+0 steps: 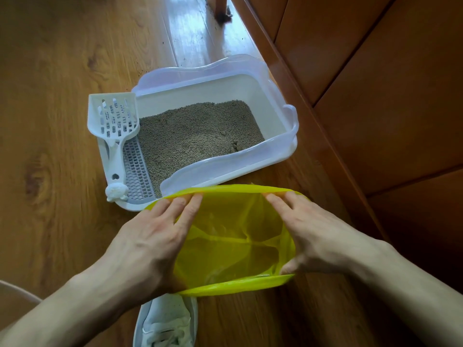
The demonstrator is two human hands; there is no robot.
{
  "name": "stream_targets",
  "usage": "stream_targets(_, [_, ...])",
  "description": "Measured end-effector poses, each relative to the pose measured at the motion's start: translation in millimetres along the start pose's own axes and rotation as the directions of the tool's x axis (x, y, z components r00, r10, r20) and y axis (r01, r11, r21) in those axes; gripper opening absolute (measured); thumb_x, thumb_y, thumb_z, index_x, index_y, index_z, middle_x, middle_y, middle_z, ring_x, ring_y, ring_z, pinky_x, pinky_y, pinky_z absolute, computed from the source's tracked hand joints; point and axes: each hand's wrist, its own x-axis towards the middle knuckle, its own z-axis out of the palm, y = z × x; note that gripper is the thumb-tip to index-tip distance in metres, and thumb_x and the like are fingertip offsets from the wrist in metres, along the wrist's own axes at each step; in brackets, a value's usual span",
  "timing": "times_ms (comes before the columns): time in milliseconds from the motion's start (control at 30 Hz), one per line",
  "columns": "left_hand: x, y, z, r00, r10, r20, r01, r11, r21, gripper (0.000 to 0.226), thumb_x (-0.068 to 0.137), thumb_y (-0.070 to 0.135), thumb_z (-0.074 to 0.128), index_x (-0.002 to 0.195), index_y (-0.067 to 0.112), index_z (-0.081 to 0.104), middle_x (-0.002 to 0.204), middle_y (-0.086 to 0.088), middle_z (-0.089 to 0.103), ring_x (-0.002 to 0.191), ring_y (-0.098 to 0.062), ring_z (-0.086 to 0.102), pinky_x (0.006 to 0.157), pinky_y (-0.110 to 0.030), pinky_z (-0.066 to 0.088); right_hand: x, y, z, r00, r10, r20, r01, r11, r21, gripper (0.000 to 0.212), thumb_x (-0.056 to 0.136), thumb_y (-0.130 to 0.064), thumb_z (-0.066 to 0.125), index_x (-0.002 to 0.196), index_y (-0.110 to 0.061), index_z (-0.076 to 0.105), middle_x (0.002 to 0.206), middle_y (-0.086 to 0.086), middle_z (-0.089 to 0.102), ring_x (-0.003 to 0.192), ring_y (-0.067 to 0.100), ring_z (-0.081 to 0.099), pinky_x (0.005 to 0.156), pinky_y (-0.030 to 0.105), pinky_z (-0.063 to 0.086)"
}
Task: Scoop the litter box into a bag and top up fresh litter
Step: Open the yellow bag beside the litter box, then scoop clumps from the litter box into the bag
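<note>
A white litter box [275, 116] with a translucent rim sits on the wooden floor and holds grey-brown litter [198, 131]. A dark clump [236, 146] lies near its front right wall. A white slotted scoop [114, 123] rests on the box's left ledge. In front of the box, a yellow plastic bag [235, 249] is held with its mouth stretched wide. My left hand [152, 236] is inside the bag's left edge with straight fingers spreading it. My right hand [310, 234] spreads the right edge, thumb hooked at the near rim.
A wooden cabinet or door panel [363, 83] runs along the right, close to the box. Dirt and a furniture leg [223, 11] are at the top. My white sneaker [166, 321] is below the bag. A pale round object [15, 294] shows at the lower left.
</note>
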Motion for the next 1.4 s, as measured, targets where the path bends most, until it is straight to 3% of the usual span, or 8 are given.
stream_targets(167, [0,3,5,1.000,0.028,-0.004,-0.028,1.000,-0.013,0.146,0.031,0.068,0.086,0.154,0.012,0.030,0.141,-0.005,0.054,0.118,-0.026,0.058,0.090,-0.038,0.057,-3,-4,1,0.995,-0.089,-0.054,0.096,0.985,0.146,0.123,0.062,-0.058,0.083,0.153,-0.038,0.002,0.153,-0.012,0.017,0.141,0.013,0.029,0.111,0.036,0.039])
stream_targets(300, [-2,7,6,0.981,0.036,-0.189,-0.076,0.975,-0.208,0.093,0.062,0.045,0.087,0.143,0.021,0.048,0.140,0.005,0.054,0.124,-0.017,0.056,0.095,-0.034,0.055,-2,-6,-7,0.963,-0.160,-0.215,0.209,0.951,0.229,0.091,0.073,-0.049,0.080,0.149,-0.037,0.031,0.144,-0.018,0.035,0.130,0.003,0.041,0.107,0.025,0.040])
stream_targets(400, [1,6,-3,0.939,-0.053,-0.340,-0.093,0.912,-0.399,0.049,0.082,0.036,0.072,0.128,0.024,0.061,0.129,0.011,0.059,0.120,-0.009,0.057,0.099,-0.027,0.048,-1,2,-14,0.918,-0.088,-0.387,0.209,0.937,0.281,0.073,0.075,-0.036,0.082,0.140,-0.032,0.048,0.132,-0.014,0.050,0.119,0.004,0.052,0.101,0.028,0.045])
stream_targets(567, [13,1,-23,0.848,-0.258,-0.463,-0.037,0.842,-0.538,0.023,0.084,0.027,0.066,0.104,0.018,0.072,0.108,0.006,0.069,0.103,-0.011,0.065,0.086,-0.025,0.050,0,15,-14,0.885,0.059,-0.462,0.106,0.940,0.324,0.073,0.072,-0.029,0.085,0.138,-0.028,0.052,0.130,-0.012,0.054,0.119,0.006,0.054,0.101,0.027,0.045])
stream_targets(767, [25,-9,-21,0.739,-0.497,-0.455,0.114,0.758,-0.642,0.020,0.081,0.026,0.066,0.099,0.019,0.072,0.104,0.005,0.071,0.094,-0.015,0.064,0.076,-0.039,0.055,7,19,-8,0.891,0.160,-0.424,0.008,0.930,0.368,0.075,0.073,-0.032,0.084,0.139,-0.028,0.049,0.131,-0.009,0.053,0.120,0.009,0.053,0.101,0.029,0.046])
stream_targets(900, [34,-23,-10,0.653,-0.627,-0.424,0.243,0.704,-0.667,0.024,0.080,0.032,0.063,0.098,0.018,0.072,0.104,0.001,0.069,0.091,-0.023,0.062,0.082,-0.044,0.054,13,21,-1,0.904,0.186,-0.386,-0.032,0.928,0.372,0.070,0.077,-0.040,0.079,0.139,-0.029,0.048,0.127,-0.009,0.054,0.118,0.011,0.054,0.099,0.035,0.048])
stream_targets(1133, [53,-77,4,0.533,-0.785,-0.317,0.639,0.619,-0.457,0.057,0.083,0.029,0.074,0.130,0.006,0.051,0.131,-0.022,0.048,0.121,-0.040,0.042,0.103,-0.046,0.034,18,23,9,0.912,0.265,-0.313,-0.161,0.933,0.321,0.051,0.081,-0.045,0.072,0.127,-0.029,0.055,0.107,-0.010,0.052,0.099,0.015,0.058,0.086,0.035,0.051])
stream_targets(1400, [65,-92,8,0.508,-0.803,-0.310,0.634,0.593,-0.497,0.052,0.083,0.010,0.068,0.130,0.007,0.047,0.120,-0.024,0.050,0.100,-0.043,0.056,0.085,-0.048,0.047,27,25,12,0.894,0.346,-0.284,-0.254,0.915,0.314,0.015,0.083,-0.027,0.065,0.097,-0.030,0.061,0.090,-0.009,0.056,0.086,0.020,0.060,0.074,0.040,0.054])
